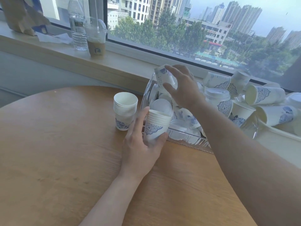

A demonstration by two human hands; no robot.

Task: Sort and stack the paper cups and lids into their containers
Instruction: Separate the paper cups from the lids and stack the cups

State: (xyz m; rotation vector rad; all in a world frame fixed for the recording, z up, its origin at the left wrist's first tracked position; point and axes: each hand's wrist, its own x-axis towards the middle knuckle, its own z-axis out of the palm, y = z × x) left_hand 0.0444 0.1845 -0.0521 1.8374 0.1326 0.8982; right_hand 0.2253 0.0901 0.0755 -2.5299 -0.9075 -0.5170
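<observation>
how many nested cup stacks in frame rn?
2. One stack stands upright on the table, left of the clear bin. The other stack is held in the left hand. Loose cups in the bin may hide more.

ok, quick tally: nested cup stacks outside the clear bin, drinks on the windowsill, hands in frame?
Nested cup stacks: 2 (one standing on the table, one in the left hand)
Drinks on the sill: 2 (water bottle, iced coffee cup)
Hands: 2 (right hand holds one cup)
Total: 6
</observation>
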